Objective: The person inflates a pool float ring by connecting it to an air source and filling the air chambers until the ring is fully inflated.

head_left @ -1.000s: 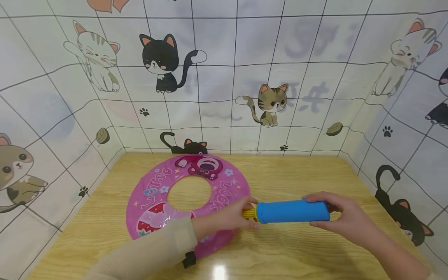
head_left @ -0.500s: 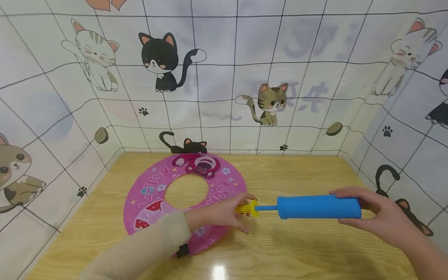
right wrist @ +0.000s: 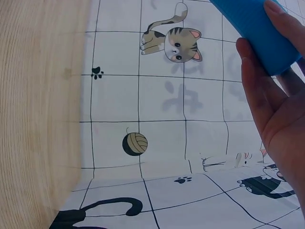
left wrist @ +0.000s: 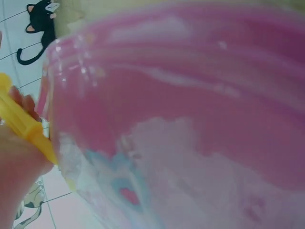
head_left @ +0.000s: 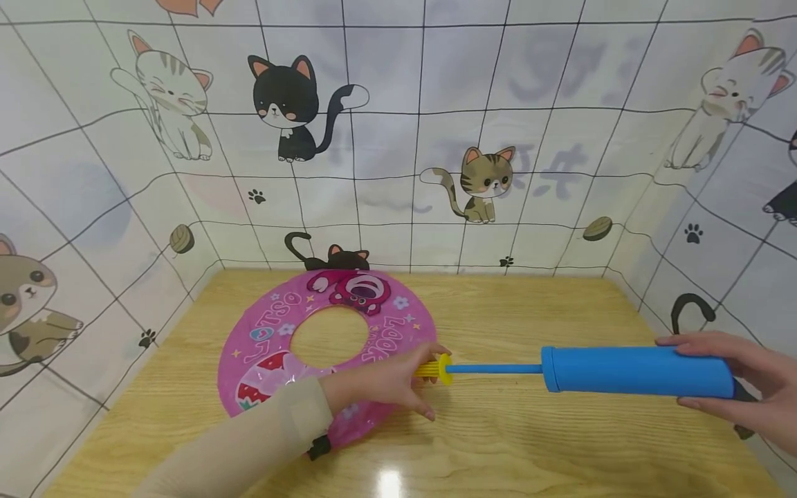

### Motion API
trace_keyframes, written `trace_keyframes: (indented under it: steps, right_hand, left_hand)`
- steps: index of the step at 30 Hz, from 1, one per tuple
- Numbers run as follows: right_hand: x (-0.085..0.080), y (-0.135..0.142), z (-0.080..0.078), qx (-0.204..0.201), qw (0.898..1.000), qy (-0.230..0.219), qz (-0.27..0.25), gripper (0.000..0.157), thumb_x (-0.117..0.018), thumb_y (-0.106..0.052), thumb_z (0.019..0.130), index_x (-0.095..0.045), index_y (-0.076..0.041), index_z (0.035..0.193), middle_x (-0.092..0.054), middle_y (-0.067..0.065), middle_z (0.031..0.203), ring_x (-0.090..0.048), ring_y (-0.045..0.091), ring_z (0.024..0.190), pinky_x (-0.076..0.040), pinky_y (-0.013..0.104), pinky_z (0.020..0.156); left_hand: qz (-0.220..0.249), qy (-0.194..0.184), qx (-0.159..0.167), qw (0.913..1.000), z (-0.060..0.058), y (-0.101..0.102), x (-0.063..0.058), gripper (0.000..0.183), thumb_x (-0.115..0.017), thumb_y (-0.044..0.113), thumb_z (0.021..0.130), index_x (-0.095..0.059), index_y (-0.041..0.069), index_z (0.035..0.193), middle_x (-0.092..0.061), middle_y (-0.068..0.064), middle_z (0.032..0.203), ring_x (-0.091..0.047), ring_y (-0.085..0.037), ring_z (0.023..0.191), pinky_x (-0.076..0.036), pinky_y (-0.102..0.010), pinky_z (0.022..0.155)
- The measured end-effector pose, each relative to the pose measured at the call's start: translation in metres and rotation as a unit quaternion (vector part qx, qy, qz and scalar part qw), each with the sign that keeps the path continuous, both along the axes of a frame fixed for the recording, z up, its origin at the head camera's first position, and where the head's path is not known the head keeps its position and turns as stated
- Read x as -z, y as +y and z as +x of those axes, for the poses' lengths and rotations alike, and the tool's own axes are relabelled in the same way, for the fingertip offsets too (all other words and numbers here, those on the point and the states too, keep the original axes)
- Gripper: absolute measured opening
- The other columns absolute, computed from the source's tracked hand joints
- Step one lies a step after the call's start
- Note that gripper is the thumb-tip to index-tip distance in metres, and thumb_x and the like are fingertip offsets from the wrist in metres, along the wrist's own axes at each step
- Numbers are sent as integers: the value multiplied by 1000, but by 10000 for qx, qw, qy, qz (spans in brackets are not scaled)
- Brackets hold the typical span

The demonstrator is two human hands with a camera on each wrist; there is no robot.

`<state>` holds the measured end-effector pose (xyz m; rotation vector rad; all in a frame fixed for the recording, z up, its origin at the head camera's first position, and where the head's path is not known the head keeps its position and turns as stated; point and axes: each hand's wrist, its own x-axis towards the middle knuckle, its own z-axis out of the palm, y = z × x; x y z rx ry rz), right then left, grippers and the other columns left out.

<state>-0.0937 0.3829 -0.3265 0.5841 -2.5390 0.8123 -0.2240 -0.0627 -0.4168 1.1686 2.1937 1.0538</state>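
Note:
A hand air pump with a blue barrel [head_left: 635, 371] is held level above the table in the head view. My right hand [head_left: 753, 380] grips the barrel's far right end between thumb and fingers. At its other end my left hand [head_left: 392, 380] holds the yellow handle [head_left: 429, 371], and the thin blue rod [head_left: 495, 369] shows long between handle and barrel. Beneath the left forearm lies a pink printed swim ring [head_left: 249, 346], inflated-looking, which fills most of the left wrist view. The right wrist view shows the barrel's end [right wrist: 264, 33] in the right fingers.
The wooden table [head_left: 529, 304] is enclosed by white gridded walls [head_left: 386, 159] printed with cartoon cats. A small black piece [head_left: 319, 447] sits at the ring's near edge.
My right hand has moved right with the barrel, drawing the rod out of it until a long stretch shows. The left hand has shifted slightly left with the handle, and the ring slightly left too.

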Motion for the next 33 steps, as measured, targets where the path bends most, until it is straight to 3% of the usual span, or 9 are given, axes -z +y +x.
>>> trace_keyframes:
  steps: [4, 10, 13, 18, 23, 27, 33]
  right_hand:
    - [0, 3, 1, 48, 10000, 80, 2, 82, -86, 18, 49, -60, -2, 124, -50, -23, 130, -41, -7, 115, -36, 2, 76]
    - [0, 0, 2, 224, 9995, -159, -140, 77, -86, 15, 54, -61, -5, 124, -50, -24, 129, -40, -7, 112, -38, 5, 72]
    - [0, -2, 1, 236, 9995, -196, -117, 78, -87, 14, 54, -61, -6, 125, -49, -24, 129, -39, -8, 111, -39, 7, 71]
    - [1, -10, 0, 52, 9993, -269, -244, 78, -84, 17, 55, -59, -4, 126, -52, -19, 130, -42, -8, 112, -41, 7, 75]
    - [4, -30, -3, -142, 9972, -479, -559, 72, -82, 18, 61, -61, -6, 126, -58, -9, 129, -49, -7, 111, -46, 10, 76]
    - [5, -52, -7, -315, 9963, -441, -668, 69, -82, 16, 63, -62, -6, 124, -61, -7, 126, -51, -5, 111, -44, 8, 80]
    - [13, -82, -15, -403, 9940, -626, -801, 62, -84, 6, 68, -63, -9, 125, -61, -8, 124, -51, -5, 110, -46, 11, 80]
  left_hand:
    - [-77, 130, 10, 9999, 0, 0, -4, 89, -85, 23, 77, -27, 20, 144, -49, -3, 131, -55, -10, 107, -45, -27, 96]
    - [110, -88, -347, 9993, -3, -3, -6, 62, -79, 20, 84, -41, 14, 133, -55, 2, 119, -54, -11, 96, -48, -25, 89]
    - [157, -92, -307, 9994, -5, -6, -6, 56, -78, 20, 84, -44, 15, 129, -56, 5, 112, -54, -13, 94, -48, -26, 87]
    - [115, -3, 38, 9999, -4, -8, -7, 69, -83, 21, 79, -40, 15, 132, -55, 2, 112, -55, -18, 101, -48, -31, 91]
    - [0, 84, 285, 9996, -1, -6, -9, 82, -88, 25, 73, -36, 13, 136, -52, 1, 119, -56, -16, 106, -45, -29, 96]
    - [-72, 334, 348, 9988, 1, -2, -12, 85, -88, 28, 72, -35, 12, 136, -51, 2, 120, -55, -11, 106, -42, -24, 98]
    - [-145, 493, 196, 9985, 5, 7, -15, 86, -89, 30, 71, -35, 12, 135, -52, 4, 113, -56, -16, 103, -46, -26, 92]
